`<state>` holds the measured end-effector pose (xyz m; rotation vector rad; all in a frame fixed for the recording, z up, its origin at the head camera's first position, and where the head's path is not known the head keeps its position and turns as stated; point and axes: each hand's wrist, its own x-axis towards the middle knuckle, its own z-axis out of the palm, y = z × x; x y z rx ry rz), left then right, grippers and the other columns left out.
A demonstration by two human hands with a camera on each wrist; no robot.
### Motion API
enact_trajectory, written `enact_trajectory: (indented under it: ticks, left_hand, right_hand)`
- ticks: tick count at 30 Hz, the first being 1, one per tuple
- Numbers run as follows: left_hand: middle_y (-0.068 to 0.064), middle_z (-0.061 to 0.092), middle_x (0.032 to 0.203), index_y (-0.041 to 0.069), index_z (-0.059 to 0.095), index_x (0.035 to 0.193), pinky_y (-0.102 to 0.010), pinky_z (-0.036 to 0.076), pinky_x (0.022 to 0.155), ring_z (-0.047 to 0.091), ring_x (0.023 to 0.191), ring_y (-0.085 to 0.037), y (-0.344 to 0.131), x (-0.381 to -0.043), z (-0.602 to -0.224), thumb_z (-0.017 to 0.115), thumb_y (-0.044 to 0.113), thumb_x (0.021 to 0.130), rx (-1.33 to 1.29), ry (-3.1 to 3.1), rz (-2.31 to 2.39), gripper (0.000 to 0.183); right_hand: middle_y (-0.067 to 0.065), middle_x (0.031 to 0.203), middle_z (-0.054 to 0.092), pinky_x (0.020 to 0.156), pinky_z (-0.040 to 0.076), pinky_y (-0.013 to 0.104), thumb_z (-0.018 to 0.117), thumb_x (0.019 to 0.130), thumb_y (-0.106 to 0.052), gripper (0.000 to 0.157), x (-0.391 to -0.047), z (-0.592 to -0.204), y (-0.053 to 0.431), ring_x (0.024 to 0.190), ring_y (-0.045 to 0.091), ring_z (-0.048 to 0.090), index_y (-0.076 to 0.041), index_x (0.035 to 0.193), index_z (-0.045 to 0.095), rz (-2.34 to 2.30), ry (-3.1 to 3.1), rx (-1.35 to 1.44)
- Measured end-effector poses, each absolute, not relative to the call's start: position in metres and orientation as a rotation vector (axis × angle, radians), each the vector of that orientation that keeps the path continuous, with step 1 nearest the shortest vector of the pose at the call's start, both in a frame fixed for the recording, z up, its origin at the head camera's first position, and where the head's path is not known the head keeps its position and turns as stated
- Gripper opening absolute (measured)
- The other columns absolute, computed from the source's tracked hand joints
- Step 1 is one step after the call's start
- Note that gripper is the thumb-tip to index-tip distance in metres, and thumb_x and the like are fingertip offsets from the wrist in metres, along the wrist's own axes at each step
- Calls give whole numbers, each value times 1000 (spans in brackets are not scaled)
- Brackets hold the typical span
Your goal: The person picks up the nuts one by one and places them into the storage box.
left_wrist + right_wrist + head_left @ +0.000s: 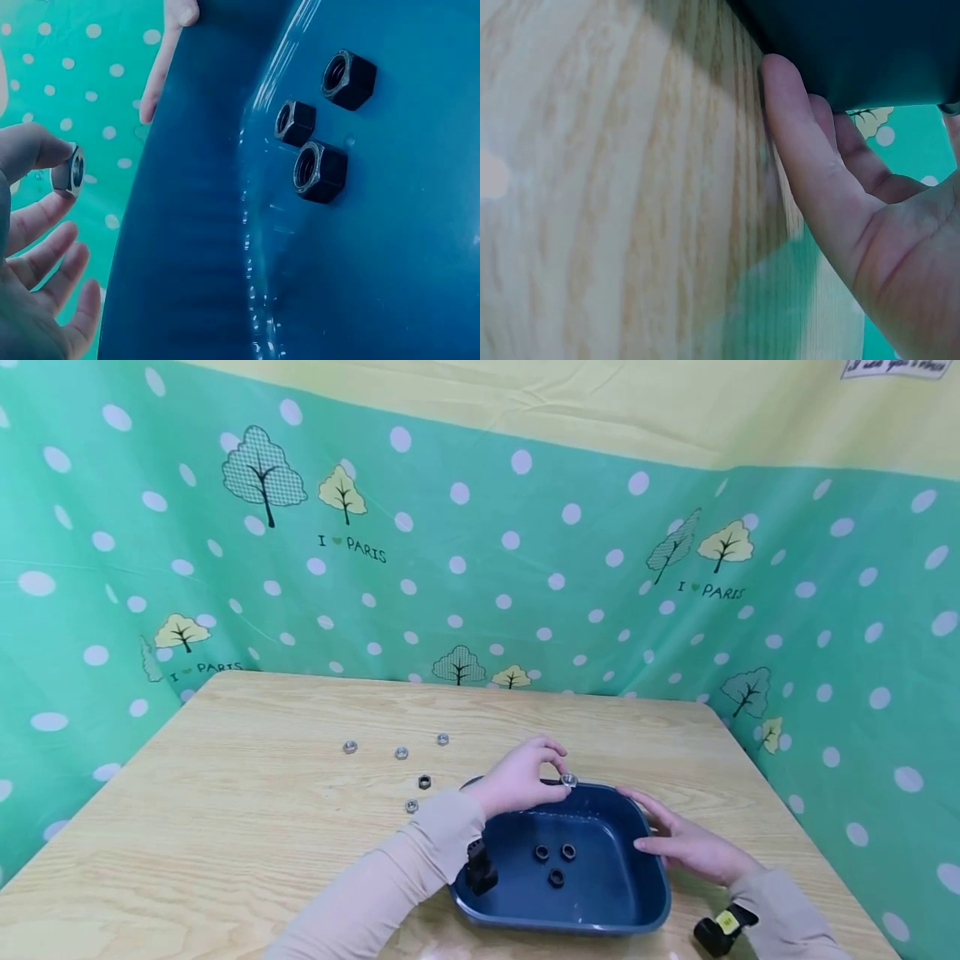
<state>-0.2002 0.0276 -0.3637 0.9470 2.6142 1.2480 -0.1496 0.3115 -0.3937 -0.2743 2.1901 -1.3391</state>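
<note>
My left hand (pixel 522 779) pinches a silver hex nut (pixel 569 780) between thumb and forefinger, above the far side of a dark blue plastic basin (pixel 637 902). In the left wrist view, the other fingers spread away from that nut (pixel 69 171). Three black hex nuts lie on the basin floor, one of them a black nut (pixel 320 172) close to the others. At the basin's right side, my right hand (pixel 693 846) holds the rim, thumb over the edge and fingers along the outer wall. The right wrist view shows those fingers (pixel 799 127) against the basin's outside.
Left of the basin, several nuts are scattered on the wooden table (pixel 247 827): silver ones such as a silver nut (pixel 350 747), and one black nut (pixel 424 782). A green dotted curtain (pixel 480 543) hangs behind and beside the table.
</note>
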Motion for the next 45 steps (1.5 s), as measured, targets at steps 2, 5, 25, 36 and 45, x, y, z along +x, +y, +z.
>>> enact_trajectory:
  ticks: [2,5,25,36,45]
  left_hand:
    - [0,54,128,14,66,89,-29,42,100,49,123,-19,28,-199,-366,70,21,84,961,2613,1218,9]
    - [1,54,128,15,65,87,-25,43,97,50,121,-17,30,-198,-368,70,21,83,1012,2601,1174,8]
    - [0,56,126,15,66,92,-15,43,93,54,111,-9,38,-192,-368,67,21,84,1424,2518,869,10]
    - [1,57,125,15,67,90,-12,42,91,55,109,-7,47,-187,-369,67,22,85,1449,2474,709,9]
    - [2,54,128,16,68,88,-12,41,93,53,110,-6,59,-185,-378,69,24,85,1402,2434,662,9]
  right_hand:
    - [31,152,6,69,47,32,55,95,-24,76,-149,-394,311,121,39,37,-22,152,6,-1344,2181,-267]
    - [30,152,6,75,46,33,55,95,-24,76,-148,-395,311,127,44,31,-22,152,5,-1350,2175,-252]
    - [29,153,-1,96,45,51,52,97,-23,75,-150,-393,310,133,53,20,-22,152,2,-1385,2123,-278]
    - [29,153,-2,94,45,48,51,97,-22,73,-151,-395,311,131,50,24,-22,152,3,-1398,2098,-295]
    - [30,152,2,95,45,47,51,98,-22,73,-152,-397,314,130,43,32,-23,152,3,-1388,2096,-290]
